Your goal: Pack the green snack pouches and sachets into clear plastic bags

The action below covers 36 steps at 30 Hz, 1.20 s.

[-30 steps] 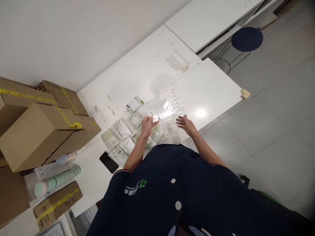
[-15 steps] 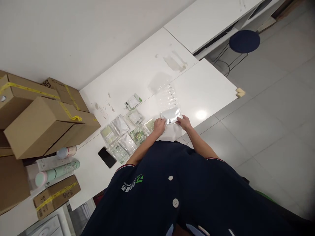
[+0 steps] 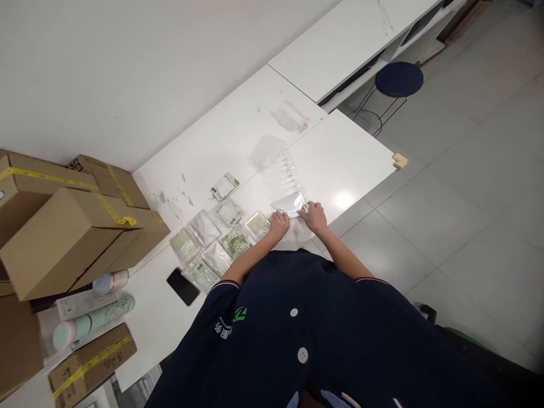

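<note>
A shiny silver packet (image 3: 290, 202) lies on the white table, just in front of my body. My left hand (image 3: 279, 224) has its fingers curled over the packet's near left edge. At the near right corner, my right hand (image 3: 315, 217) pinches the packet between thumb and fingers. Beyond it, overlapping clear plastic bags (image 3: 280, 173) spread in a row; whether the packet sits inside one of them I cannot tell. Close to my left hand lie a green-printed packet (image 3: 257, 225) in clear plastic and another green packet (image 3: 238, 242).
Several more packets, including a silver one (image 3: 203, 228) and a white-green one (image 3: 225, 186), lie to the left. A black phone (image 3: 182, 287), a mint-green bottle (image 3: 102, 317) and cardboard boxes (image 3: 72, 232) stand or lie farther left. A blue stool (image 3: 399, 79) is beyond the table's right edge.
My right hand has shifted slightly left along the packet's near edge, closer to my left hand. The whole view has tilted a little, and both hands stay at the silver packet.
</note>
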Each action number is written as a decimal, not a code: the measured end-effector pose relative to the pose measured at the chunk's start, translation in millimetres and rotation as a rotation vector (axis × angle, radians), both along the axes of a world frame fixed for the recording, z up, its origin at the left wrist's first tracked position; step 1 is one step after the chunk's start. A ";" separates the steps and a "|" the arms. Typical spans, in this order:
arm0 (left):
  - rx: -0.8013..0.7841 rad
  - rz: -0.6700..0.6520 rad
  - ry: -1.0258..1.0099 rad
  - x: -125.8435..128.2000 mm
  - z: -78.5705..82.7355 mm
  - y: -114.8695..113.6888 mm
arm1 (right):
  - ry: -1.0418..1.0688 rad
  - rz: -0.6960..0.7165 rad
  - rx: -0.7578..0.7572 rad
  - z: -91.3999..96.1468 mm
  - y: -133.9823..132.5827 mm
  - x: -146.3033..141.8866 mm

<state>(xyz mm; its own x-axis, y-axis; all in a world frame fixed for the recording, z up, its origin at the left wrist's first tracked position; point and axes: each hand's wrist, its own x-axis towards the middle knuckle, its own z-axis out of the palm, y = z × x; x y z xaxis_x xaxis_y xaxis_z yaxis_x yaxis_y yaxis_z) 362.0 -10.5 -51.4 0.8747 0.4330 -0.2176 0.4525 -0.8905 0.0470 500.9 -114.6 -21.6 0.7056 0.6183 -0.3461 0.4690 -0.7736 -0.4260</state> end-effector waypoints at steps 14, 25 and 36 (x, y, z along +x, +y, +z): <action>-0.404 -0.007 0.042 -15.4 73.4 47.2 | 0.039 0.395 0.286 17.0 -8.8 41.0; -0.532 0.378 -0.053 11.6 48.3 75.5 | 0.372 -0.019 0.144 -9.7 20.4 49.1; -0.173 -0.063 0.017 0.9 21.6 24.2 | -0.095 -0.005 -0.124 5.3 43.4 25.3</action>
<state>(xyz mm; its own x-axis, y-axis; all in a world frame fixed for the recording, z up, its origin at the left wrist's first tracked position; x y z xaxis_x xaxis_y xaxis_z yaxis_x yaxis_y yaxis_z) 362.9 13.7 -29.8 0.8947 0.3321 -0.2987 0.3978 -0.8966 0.1947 526.2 -71.2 -16.3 0.7417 0.5716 -0.3510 0.4986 -0.8199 -0.2815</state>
